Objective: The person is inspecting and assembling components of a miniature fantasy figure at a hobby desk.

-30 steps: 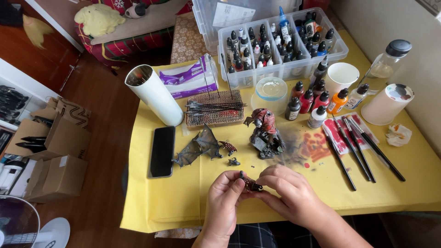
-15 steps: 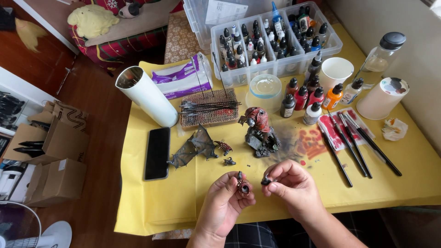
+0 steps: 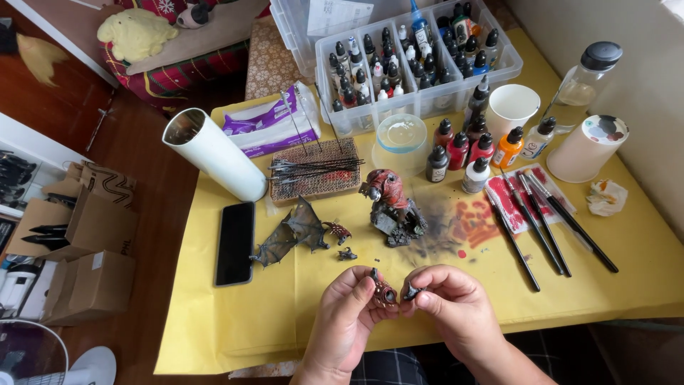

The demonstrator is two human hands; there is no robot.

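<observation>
Grips: my left hand (image 3: 349, 321) pinches red miniature part (image 3: 385, 293) | right hand (image 3: 456, 306) pinches small dark piece (image 3: 411, 291) | clear bin (image 3: 417, 64) holds paint bottles (image 3: 370, 68).

Hands were touching a second ago, then split apart. Now the left hand (image 3: 347, 321) with the red-and-dark model piece (image 3: 385, 292) is right beside the right hand (image 3: 456, 306) pinching a small dark bit (image 3: 411, 291) again.
</observation>
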